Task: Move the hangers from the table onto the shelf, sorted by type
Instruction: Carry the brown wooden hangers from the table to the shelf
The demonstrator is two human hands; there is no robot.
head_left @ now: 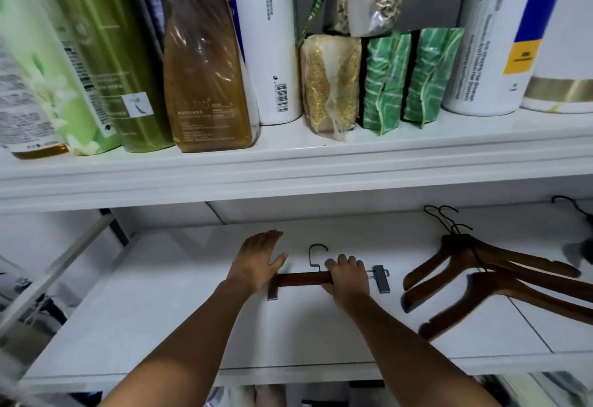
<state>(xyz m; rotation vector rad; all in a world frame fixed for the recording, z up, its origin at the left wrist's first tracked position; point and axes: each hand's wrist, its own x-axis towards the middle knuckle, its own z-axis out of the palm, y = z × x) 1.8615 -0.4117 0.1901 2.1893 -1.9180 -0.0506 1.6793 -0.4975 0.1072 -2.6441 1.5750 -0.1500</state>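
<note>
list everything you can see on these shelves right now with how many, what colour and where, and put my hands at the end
clip hanger: one, brown wooden bar with metal clips, middle of the lower shelf
coat hangers: about three, dark brown wood, overlapping at lower shelf right
bottles: about seven, green, amber and white, standing on the upper shelf, left and far right
grain packs: two, clear with tan contents, upper shelf middle, one stacked higher
green packets: two, green with white stripes, upper shelf, right of the grain
left hand: open, at the hanger's left end
right hand: closed on the hanger's bar
</note>
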